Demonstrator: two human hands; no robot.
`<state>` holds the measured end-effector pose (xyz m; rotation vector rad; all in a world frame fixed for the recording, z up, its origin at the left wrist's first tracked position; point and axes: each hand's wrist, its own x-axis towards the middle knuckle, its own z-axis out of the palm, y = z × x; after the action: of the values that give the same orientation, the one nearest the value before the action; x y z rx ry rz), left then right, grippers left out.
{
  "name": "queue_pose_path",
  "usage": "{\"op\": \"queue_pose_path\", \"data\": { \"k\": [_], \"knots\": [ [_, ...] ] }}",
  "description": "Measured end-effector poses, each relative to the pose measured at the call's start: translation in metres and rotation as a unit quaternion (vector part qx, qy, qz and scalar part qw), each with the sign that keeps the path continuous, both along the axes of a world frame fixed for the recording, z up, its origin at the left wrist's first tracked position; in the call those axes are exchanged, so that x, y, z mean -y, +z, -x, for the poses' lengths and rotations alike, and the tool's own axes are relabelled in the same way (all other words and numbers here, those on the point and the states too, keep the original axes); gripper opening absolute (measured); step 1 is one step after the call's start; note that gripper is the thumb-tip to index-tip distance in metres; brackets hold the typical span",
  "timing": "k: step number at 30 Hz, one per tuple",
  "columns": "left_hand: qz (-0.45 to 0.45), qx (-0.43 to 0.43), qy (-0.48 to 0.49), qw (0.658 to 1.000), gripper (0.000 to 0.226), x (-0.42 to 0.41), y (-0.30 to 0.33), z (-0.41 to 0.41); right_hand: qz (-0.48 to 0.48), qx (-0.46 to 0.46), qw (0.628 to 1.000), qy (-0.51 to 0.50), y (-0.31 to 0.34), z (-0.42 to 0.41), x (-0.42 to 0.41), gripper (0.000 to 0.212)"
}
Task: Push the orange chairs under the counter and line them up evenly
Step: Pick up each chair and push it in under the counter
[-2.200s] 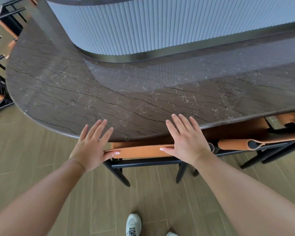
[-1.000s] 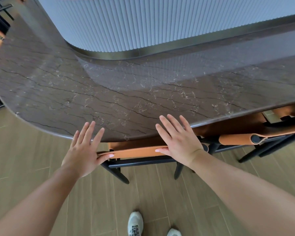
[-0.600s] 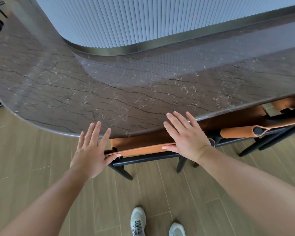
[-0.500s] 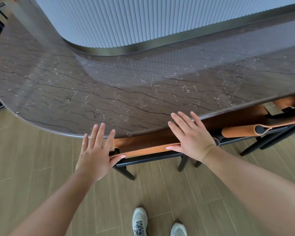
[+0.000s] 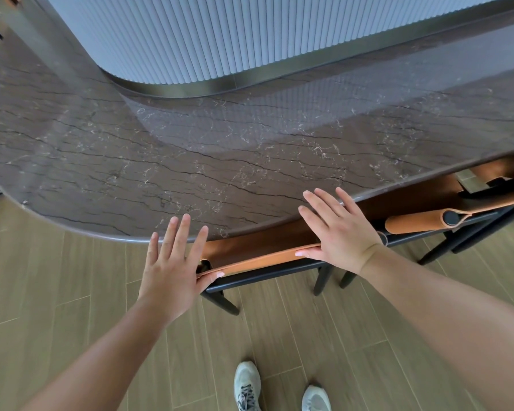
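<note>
- Head view: the orange chair (image 5: 258,258) sits mostly hidden beneath the dark marble counter (image 5: 161,161); only its back rail and black legs show.
- A second chair (image 5: 422,219), to the right, is cut off by the frame edge.
- Left hand (image 5: 172,271) and right hand (image 5: 339,235), fingers spread straight, press thumbs against the rail's ends.
- Two grey shoes (image 5: 247,384) stand on the wooden floor, partly cropped.

Counter top (image 5: 131,149) across mid-frame: dark brown marble, veined black and white; ribbed pale grey panel (image 5: 220,34) at top; orange chair back (image 5: 258,261), black frame (image 5: 264,271); wood-grain floor (image 5: 57,292); white shoes (image 5: 247,384) below.
</note>
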<state>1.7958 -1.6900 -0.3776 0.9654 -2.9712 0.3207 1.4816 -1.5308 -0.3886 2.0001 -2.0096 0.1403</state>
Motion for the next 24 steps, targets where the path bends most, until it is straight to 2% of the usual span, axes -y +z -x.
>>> {"op": "queue_pose_path", "data": {
  "k": [6,18,21,24],
  "knots": [
    [0.015,0.005,-0.02,1.0,0.086,-0.001,-0.002,0.003,-0.02,0.011,1.0,0.002,0.001,0.011,-0.001,0.085],
    [-0.025,0.024,-0.016,0.999,0.086,-0.003,-0.014,0.01,-0.038,0.014,0.999,-0.005,-0.006,0.01,-0.004,0.083],
    [-0.021,0.037,-0.01,0.999,0.086,-0.003,-0.014,0.011,-0.077,0.003,0.997,-0.031,-0.003,0.008,-0.002,0.087],
    [-0.015,0.068,0.037,0.997,0.084,-0.008,-0.011,0.014,-0.117,0.0,0.989,-0.085,0.006,0.0,-0.003,0.091]
  ]
}}
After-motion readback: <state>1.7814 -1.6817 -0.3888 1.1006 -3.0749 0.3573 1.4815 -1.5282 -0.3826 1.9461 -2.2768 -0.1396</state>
